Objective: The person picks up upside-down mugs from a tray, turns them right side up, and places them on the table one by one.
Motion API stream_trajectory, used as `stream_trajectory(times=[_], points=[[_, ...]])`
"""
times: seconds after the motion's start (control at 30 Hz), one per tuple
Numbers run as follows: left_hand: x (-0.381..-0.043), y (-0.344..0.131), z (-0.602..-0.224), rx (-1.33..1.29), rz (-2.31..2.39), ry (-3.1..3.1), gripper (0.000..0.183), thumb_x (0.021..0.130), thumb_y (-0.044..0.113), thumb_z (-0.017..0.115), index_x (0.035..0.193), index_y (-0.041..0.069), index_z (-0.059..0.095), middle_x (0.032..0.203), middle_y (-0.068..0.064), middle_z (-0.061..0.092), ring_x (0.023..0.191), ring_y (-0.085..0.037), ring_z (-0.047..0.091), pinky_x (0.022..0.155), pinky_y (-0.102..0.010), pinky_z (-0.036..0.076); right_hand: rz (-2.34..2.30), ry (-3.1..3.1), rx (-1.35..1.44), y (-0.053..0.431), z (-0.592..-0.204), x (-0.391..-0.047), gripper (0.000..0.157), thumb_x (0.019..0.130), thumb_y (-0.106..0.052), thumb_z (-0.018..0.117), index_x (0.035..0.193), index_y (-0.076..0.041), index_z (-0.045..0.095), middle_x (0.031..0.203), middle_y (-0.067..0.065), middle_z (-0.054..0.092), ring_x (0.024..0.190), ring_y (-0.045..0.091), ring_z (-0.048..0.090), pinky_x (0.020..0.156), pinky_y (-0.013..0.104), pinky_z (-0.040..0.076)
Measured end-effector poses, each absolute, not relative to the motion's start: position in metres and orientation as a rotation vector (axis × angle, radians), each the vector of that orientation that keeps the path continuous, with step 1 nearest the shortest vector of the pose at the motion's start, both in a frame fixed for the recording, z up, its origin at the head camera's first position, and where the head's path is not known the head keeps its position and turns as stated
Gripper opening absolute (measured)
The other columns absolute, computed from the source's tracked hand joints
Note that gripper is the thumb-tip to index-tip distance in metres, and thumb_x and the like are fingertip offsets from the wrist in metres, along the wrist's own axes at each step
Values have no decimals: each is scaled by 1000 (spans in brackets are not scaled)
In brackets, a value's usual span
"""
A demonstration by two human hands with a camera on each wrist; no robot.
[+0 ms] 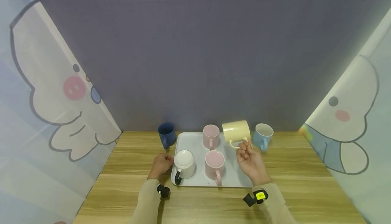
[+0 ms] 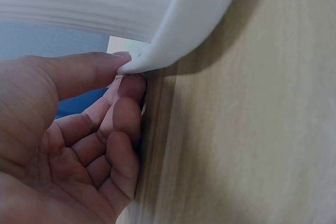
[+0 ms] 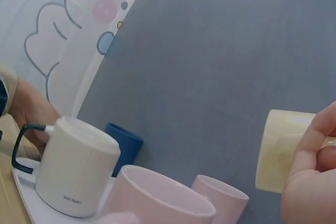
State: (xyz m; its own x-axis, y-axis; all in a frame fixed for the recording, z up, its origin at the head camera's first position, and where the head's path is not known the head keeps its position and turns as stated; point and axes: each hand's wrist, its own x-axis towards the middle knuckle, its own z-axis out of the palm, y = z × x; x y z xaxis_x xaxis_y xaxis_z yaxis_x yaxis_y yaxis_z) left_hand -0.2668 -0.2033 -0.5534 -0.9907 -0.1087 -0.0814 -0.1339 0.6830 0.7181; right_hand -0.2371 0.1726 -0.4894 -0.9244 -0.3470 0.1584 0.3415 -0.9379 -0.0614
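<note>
My left hand [image 1: 161, 164] pinches the left rim of the white tray [image 1: 196, 143] between thumb and fingertips, seen close in the left wrist view. Over the tray's right part, my right hand [image 1: 253, 165] grips a pale yellow mug [image 1: 236, 131] by its handle. That mug is tipped on its side, raised off the tray. On the tray's left stands a white mug [image 1: 187, 165] with a black handle. Two pink mugs stand in the tray's middle, a front pink mug [image 1: 212, 171] and a back pink mug [image 1: 210, 139].
A dark blue mug [image 1: 166, 135] stands on the wooden table [image 1: 207, 205] behind the left hand, beside the tray. Right of the tray is a light blue mug [image 1: 262, 137]. A grey panel [image 1: 198, 57] rises at the back, with printed panels on both sides.
</note>
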Motion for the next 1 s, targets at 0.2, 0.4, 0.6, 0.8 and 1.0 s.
stream_trajectory(times=[0.2,0.4,0.6,0.8,1.0], points=[[-265,-201,-552,-180,1249,2855,8,87,8,70,86,2,74,81,-8,71,74,-19,60,63,-28,46,-2750,-139,-301,170,-491,-236,21,109,-14,36,97,-5,51,88,10,62,77,20,57,72,22,41],[-265,-199,-552,-191,1260,2857,7,87,8,69,84,3,74,79,-6,70,72,-18,59,61,-28,45,-2711,-200,-366,170,-492,-237,24,109,-12,35,96,-2,52,90,12,62,81,23,59,74,24,45],[-264,-199,-552,-176,1260,2875,6,85,5,69,84,2,74,78,-6,69,71,-18,58,61,-28,44,-2721,-218,-335,169,-492,-237,22,108,-13,37,95,-3,52,88,12,60,80,22,58,73,23,41],[-261,-198,-548,-210,1386,2832,11,89,7,65,92,-1,73,81,-9,71,73,-17,60,63,-28,47,-2722,-219,-314,167,-489,-237,19,107,-10,39,95,-3,52,87,11,61,78,21,57,72,23,40],[-262,-182,-502,-156,1595,2889,16,97,12,64,97,-2,72,82,-10,70,70,-15,60,62,-26,47,-2710,-235,-301,162,-483,-238,19,107,-9,41,94,-2,53,86,11,60,77,21,57,72,20,36]])
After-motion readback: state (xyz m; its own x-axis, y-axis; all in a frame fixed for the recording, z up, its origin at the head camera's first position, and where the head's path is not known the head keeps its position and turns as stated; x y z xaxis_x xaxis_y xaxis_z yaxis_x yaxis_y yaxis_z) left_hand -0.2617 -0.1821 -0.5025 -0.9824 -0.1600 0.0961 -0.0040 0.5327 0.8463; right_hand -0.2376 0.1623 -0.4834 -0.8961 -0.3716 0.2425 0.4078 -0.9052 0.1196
